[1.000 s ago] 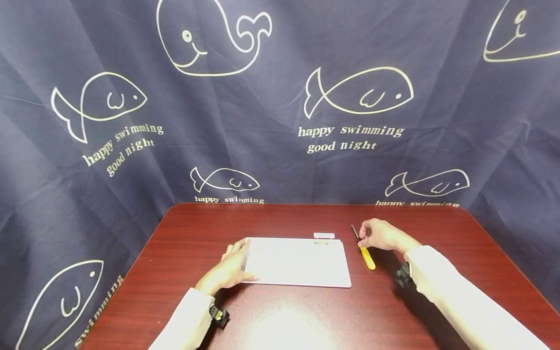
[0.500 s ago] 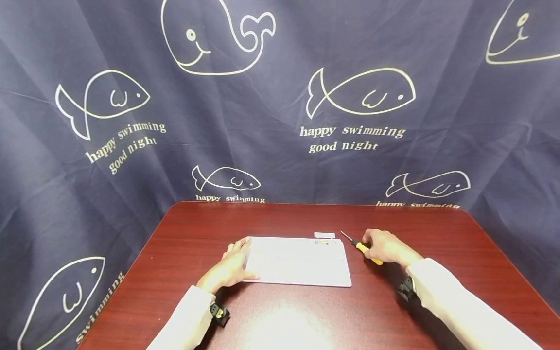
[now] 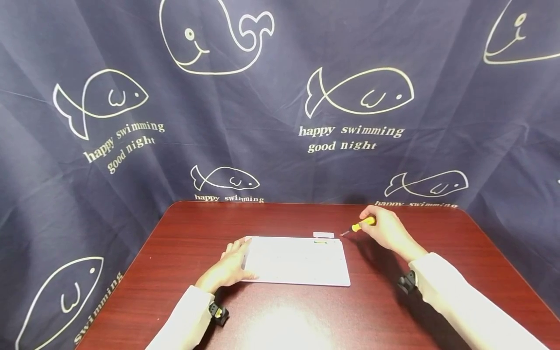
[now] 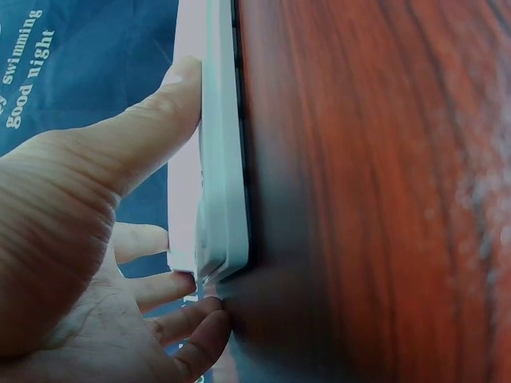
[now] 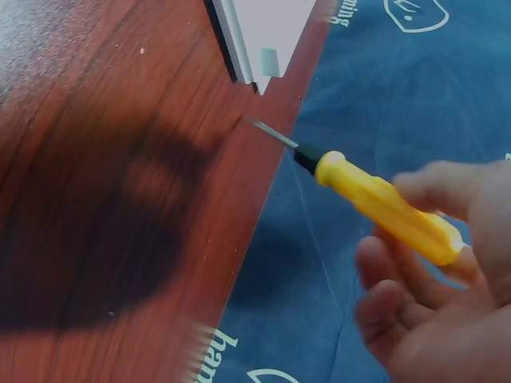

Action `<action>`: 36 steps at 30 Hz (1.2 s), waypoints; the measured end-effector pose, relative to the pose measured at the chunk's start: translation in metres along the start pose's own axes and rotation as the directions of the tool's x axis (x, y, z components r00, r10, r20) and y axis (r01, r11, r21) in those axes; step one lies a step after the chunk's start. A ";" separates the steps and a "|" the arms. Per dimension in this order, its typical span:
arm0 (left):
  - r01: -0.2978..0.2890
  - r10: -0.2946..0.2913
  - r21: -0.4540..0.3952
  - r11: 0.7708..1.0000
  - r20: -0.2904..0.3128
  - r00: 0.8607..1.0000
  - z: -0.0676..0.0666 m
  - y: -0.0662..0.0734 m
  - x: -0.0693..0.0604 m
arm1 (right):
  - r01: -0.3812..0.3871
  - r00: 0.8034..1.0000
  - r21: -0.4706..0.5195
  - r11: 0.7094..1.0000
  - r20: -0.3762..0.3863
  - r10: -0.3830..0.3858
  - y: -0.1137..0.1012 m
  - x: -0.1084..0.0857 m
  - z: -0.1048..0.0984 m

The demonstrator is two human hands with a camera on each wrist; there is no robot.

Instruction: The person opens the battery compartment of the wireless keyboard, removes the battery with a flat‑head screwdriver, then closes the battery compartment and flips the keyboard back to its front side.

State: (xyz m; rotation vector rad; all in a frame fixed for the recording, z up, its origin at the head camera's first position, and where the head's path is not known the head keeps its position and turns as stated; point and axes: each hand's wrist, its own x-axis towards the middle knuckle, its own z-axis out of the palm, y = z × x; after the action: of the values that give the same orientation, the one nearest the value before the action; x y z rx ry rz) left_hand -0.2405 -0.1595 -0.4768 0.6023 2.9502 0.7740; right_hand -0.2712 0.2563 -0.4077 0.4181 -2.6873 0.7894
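A white keyboard (image 3: pixel 297 262) lies face down on the table, dark keys just showing beneath its edge in the left wrist view. My left hand (image 3: pixel 229 265) holds its left end, thumb on the near edge and fingers around the end. Near the far right corner is a battery slot (image 3: pixel 321 242) with something green and yellow in it. A small white cover (image 3: pixel 323 235) sits just beyond that edge. My right hand (image 3: pixel 387 231) grips a yellow-handled screwdriver (image 5: pixel 383 199) between thumb and fingers, its tip slanting down toward the keyboard's far right corner, apart from it.
The reddish-brown wooden table (image 3: pixel 280 311) has a bright glare patch in front of the keyboard. A dark blue curtain (image 3: pixel 280 160) with white fish drawings hangs behind the table's far edge. A black wrist camera (image 3: pixel 408 282) sits under the right wrist.
My right hand has picked the screwdriver up off the table, turned it, and raised it so its tip points left toward the keyboard corner. My left hand stays put.
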 end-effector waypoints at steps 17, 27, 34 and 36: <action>0.001 -0.001 0.011 1.000 0.009 1.000 0.000 -0.002 -0.001 | 0.099 0.971 0.101 0.990 -0.229 -0.074 -0.025 0.011 0.005; 0.003 -0.003 0.001 1.000 0.003 1.000 0.000 -0.001 -0.001 | 0.080 0.987 0.153 0.985 -0.148 -0.057 -0.048 0.013 0.021; -0.003 0.003 -0.003 1.000 0.005 1.000 0.000 0.000 -0.002 | 0.029 0.992 0.120 0.992 -0.127 -0.014 -0.054 0.017 0.024; -0.003 0.003 0.002 1.000 0.005 1.000 0.000 0.000 -0.002 | 0.021 0.992 0.110 0.994 -0.122 -0.007 -0.056 0.018 0.024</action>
State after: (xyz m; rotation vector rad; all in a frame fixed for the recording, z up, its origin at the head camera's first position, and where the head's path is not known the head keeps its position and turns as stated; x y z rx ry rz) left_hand -0.2388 -0.1604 -0.4767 0.6083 2.9473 0.7683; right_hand -0.2724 0.1941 -0.3938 0.4006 -2.5338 0.9327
